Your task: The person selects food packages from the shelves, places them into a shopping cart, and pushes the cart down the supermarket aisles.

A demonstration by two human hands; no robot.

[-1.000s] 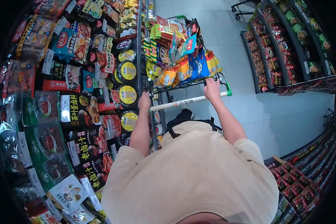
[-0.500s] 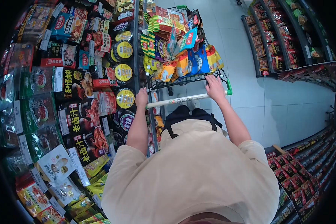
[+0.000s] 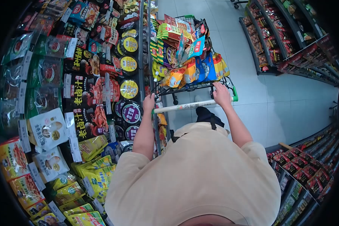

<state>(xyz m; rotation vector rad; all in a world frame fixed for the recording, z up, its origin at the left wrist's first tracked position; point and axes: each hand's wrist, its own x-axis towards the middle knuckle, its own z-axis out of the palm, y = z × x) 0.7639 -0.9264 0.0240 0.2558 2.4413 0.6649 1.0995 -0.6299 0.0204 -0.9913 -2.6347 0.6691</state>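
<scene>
Fingers (image 3: 217,86) of the right hand (image 3: 223,96) drape over the handle (image 3: 192,105) of the shopping cart (image 3: 235,92), slightly apart, in the head view; those of the left hand (image 3: 148,102) rest at its other end, and how tightly either closes cannot be told. Since a second ago, more yellow bags (image 3: 98,175) show on the left-hand shelf (image 3: 141,49), so the cart, still piled with packets (image 3: 182,49), appears to have rolled forward alongside it.

Off-white cart handle (image 3: 194,105) with green ends (image 3: 235,93), green-and-yellow striped packets (image 3: 160,50), blue bags (image 3: 208,67), plain beige shirt (image 3: 194,173)
</scene>
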